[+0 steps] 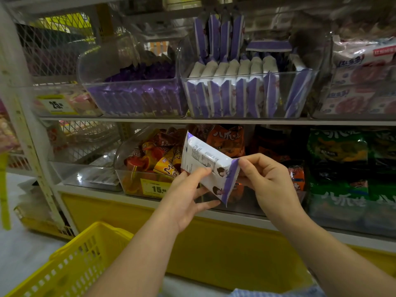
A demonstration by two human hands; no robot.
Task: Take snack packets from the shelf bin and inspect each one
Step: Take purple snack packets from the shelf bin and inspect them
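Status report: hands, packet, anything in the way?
Left hand grips the packet, right hand pinches its purple end seal. Packet out of the shelf bin, held tilted, printed back showing. Nothing in the way.

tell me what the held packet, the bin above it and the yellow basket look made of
Packet: probably thin plastic film, smooth with slight sheen; its purple end seal is crimped and serrated. Bin: clear rigid plastic, glossy; packets show through its walls. Basket: moulded yellow plastic, fairly matte, with a grid of holes.
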